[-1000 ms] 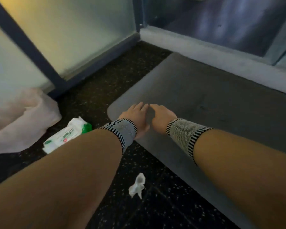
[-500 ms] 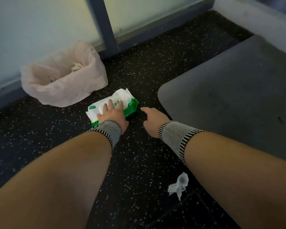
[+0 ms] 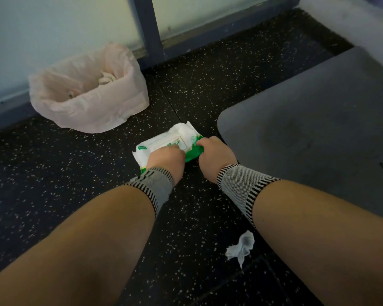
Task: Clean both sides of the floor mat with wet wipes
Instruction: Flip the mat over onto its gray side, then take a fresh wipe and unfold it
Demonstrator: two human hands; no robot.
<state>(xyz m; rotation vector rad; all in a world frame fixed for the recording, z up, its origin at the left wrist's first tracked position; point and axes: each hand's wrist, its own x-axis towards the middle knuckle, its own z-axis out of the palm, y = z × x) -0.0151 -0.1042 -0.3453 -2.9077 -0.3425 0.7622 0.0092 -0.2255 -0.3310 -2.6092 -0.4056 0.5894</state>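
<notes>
Down on a dark speckled floor (image 3: 53, 173), both hands meet at a white and green pack of wet wipes (image 3: 164, 143). Fingers of the left hand (image 3: 165, 160) curl down onto its top label; the right hand (image 3: 215, 154) grips its green end. Just right of the pack lies the grey floor mat (image 3: 307, 129), flat. A crumpled wipe (image 3: 241, 247) lies nearer the person. A pink bag (image 3: 86, 91) sits by the wall.

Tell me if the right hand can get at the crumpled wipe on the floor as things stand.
Probably not right away: the right hand grips the wipes pack, as does the left hand. Once it lets go, the crumpled wipe lies uncovered on bare floor beside the right forearm.
</notes>
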